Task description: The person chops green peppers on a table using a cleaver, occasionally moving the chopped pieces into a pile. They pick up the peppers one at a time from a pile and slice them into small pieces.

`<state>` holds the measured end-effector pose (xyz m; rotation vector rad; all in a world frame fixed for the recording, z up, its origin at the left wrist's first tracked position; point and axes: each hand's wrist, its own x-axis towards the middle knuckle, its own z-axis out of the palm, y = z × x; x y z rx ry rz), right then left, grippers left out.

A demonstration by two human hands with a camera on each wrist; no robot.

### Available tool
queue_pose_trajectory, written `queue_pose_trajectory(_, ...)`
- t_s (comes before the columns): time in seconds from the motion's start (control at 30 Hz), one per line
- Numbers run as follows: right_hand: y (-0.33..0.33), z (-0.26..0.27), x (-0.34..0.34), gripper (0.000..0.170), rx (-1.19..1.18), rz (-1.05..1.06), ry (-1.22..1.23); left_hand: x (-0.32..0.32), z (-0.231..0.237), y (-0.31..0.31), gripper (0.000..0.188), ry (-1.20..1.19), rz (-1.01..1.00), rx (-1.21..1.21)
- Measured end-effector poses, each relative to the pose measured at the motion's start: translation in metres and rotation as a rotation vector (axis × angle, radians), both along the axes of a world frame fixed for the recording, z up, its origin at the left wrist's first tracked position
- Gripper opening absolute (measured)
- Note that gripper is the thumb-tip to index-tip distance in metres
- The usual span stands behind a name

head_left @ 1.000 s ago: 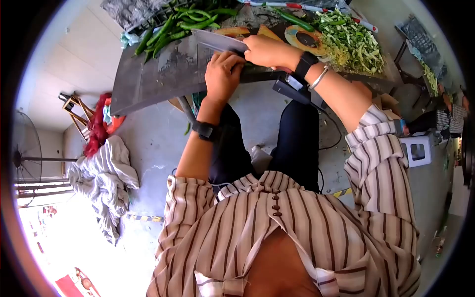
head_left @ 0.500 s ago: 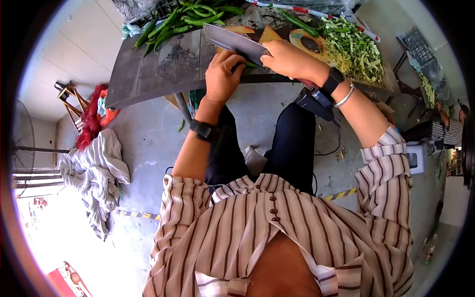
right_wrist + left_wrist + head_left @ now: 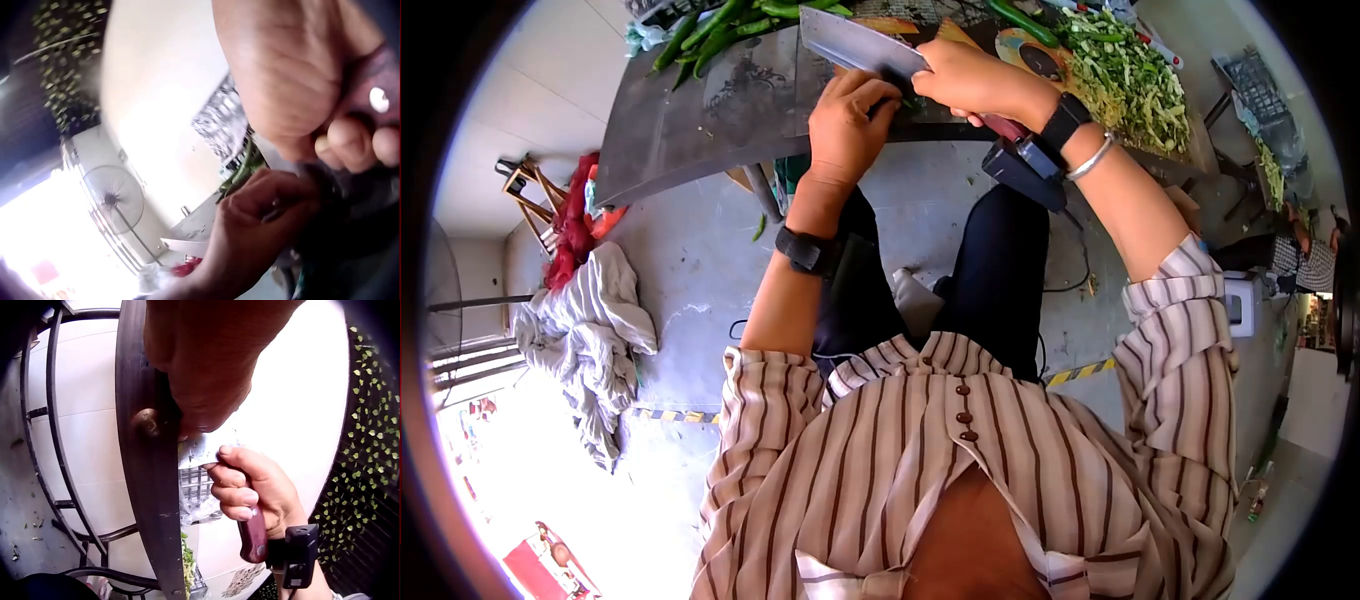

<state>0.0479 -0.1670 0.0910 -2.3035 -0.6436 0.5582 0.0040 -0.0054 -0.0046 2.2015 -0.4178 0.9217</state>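
The right hand point(image 3: 980, 80) grips a cleaver, its wide blade point(image 3: 855, 45) angled over the table's near edge beside the left fingers. In the left wrist view the right fingers curl round the dark red handle point(image 3: 253, 536). At the table edge, the left hand point(image 3: 848, 125) has bent fingers pinching a green pepper point(image 3: 910, 102), of which only a sliver shows by the blade. The right wrist view has the left hand point(image 3: 250, 225) just below the right hand point(image 3: 287, 69); its fingertips are in shadow.
Whole green peppers point(image 3: 725, 35) lie at the table's point(image 3: 670, 125) back left. Chopped green pieces point(image 3: 1135, 90) are heaped at the right, near a single long pepper point(image 3: 1022, 22). The person's knees are under the near edge; grey cloth point(image 3: 590, 310) lies on the floor at left.
Over the last second, the right hand and cleaver have shifted right relative to the left hand, which stays at the table edge. The head view has tilted, so the table sits higher.
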Motion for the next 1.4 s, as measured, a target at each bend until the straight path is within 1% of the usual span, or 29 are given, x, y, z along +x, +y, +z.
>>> queue_pose_trajectory(0.1,0.005,0.003,0.002,0.022,0.002,0.035,-0.009,-0.002,0.002,0.007,0.014,-0.009,-0.019,0.042)
queue_pose_trajectory(0.17,0.004,0.003,-0.001,0.022,0.031,0.018,-0.015,-0.002,0.003,0.007,0.017,0.087,-0.074,-0.154)
queue_pose_trajectory(0.2,0.003,0.002,-0.001,0.023,0.018,0.007,-0.013,-0.005,0.009,0.007,0.019,0.192,-0.100,-0.244)
queue_pose_trajectory(0.23,0.002,0.002,-0.003,0.023,0.013,0.014,-0.023,-0.005,0.008,0.008,0.019,0.181,-0.095,-0.249)
queue_pose_trajectory(0.3,0.001,0.004,-0.004,0.023,0.016,-0.033,-0.009,-0.003,0.005,0.012,0.019,0.127,-0.117,-0.142)
queue_pose_trajectory(0.33,-0.001,0.006,-0.005,0.024,0.064,-0.057,0.041,-0.003,0.004,0.013,0.017,0.138,-0.133,-0.153)
queue_pose_trajectory(0.37,-0.003,0.007,-0.006,0.024,0.062,-0.050,0.028,-0.003,0.004,0.014,0.017,0.124,-0.126,-0.155)
queue_pose_trajectory(0.43,-0.008,0.009,-0.007,0.020,0.051,-0.083,-0.110,-0.002,0.002,0.015,0.014,0.020,-0.075,-0.047)
queue_pose_trajectory(0.47,-0.010,0.009,-0.005,0.022,0.019,-0.107,-0.158,-0.001,0.000,0.014,0.013,0.083,-0.081,-0.082)
queue_pose_trajectory(0.57,-0.012,0.018,-0.014,0.022,0.016,-0.076,-0.134,-0.003,0.000,0.012,0.014,0.092,-0.081,-0.132)
queue_pose_trajectory(0.7,-0.014,0.014,-0.020,0.021,-0.016,-0.042,-0.060,-0.001,-0.002,0.013,0.013,0.051,-0.090,-0.137)
queue_pose_trajectory(0.77,-0.012,0.015,-0.021,0.020,-0.070,-0.013,-0.083,-0.001,-0.004,0.015,0.013,0.021,-0.084,-0.126)
queue_pose_trajectory(1.0,-0.011,0.017,-0.014,0.019,-0.106,0.056,-0.078,-0.003,-0.003,0.012,0.012,0.044,-0.062,-0.123)
queue_pose_trajectory(1.1,-0.007,0.022,-0.014,0.019,-0.147,0.071,-0.100,-0.003,-0.003,0.013,0.011,0.011,-0.069,-0.110)
queue_pose_trajectory(1.23,-0.004,0.027,-0.013,0.019,-0.165,0.104,-0.099,-0.004,-0.002,0.013,0.013,0.025,-0.075,-0.096)
queue_pose_trajectory(1.3,-0.001,0.033,-0.011,0.019,-0.227,0.146,-0.108,-0.003,-0.003,0.013,0.013,0.033,-0.070,-0.094)
queue_pose_trajectory(1.37,0.001,0.021,-0.007,0.020,-0.187,0.141,-0.073,-0.002,-0.004,0.014,0.012,0.024,-0.077,-0.091)
queue_pose_trajectory(1.4,0.003,0.011,-0.004,0.020,-0.139,0.104,-0.037,-0.003,-0.003,0.014,0.013,0.041,-0.078,-0.102)
